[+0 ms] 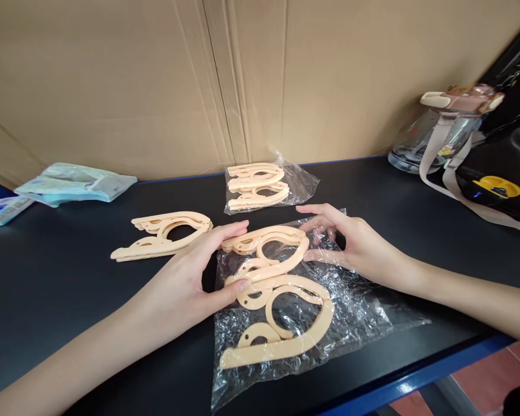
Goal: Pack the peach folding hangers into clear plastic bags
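Note:
A clear plastic bag (364,306) lies on the black table in front of me. Two beige folding hangers, an upper one (301,254) and a lower one (325,318), lie folded inside it. My left hand (199,268) grips their left side through the film, fingers at the upper hanger's top edge and thumb across the middle where the two meet. My right hand (351,240) is at the bag's right side with its fingers apart; the index points left and the thumb is beside the upper hanger's rounded end. Some right fingers are partly hidden.
More folded hangers (184,218) lie loose behind my left hand. Another bagged set (257,180) is farther back by the cardboard wall (134,86). A pale blue packet (73,184) is at the left; a strapped drink bottle (453,124) and a black item (509,156) are at the right.

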The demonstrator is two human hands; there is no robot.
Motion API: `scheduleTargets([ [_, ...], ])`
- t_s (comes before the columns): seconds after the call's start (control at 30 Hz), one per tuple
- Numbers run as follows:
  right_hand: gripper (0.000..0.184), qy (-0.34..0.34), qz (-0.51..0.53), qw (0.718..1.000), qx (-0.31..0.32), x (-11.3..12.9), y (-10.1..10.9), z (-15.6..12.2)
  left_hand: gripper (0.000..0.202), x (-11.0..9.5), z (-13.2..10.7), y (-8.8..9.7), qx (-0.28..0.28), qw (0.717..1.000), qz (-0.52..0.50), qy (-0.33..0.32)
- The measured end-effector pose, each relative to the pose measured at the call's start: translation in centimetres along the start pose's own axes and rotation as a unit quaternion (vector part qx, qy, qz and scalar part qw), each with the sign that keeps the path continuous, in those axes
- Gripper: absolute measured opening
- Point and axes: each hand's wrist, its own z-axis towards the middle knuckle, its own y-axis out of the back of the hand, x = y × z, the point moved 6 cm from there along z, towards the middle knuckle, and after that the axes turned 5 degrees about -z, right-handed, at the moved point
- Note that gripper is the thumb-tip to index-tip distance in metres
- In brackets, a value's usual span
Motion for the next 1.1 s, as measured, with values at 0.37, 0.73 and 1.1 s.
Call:
scheduleTargets([
  [0.37, 0.053, 0.026, -0.051, 0.998, -0.006, 0.7, 0.6, -0.1, 0.045, -0.6, -0.9, -0.8, 0.068, 0.994, 0.078, -0.031],
  [0.73, 0.051, 0.050, -0.077, 0.996, -0.002, 0.9, 0.7, -0.2, 0.048, -1.1, -0.7, -0.5, 0.057, 0.992, 0.084, -0.071],
  [1.1, 0.051, 0.044, -0.098, 0.994, -0.004, 0.7, 0.7, 0.0, 0.042, -1.9, -0.8, -0.8, 0.043, 0.966, 0.200, -0.159],
])
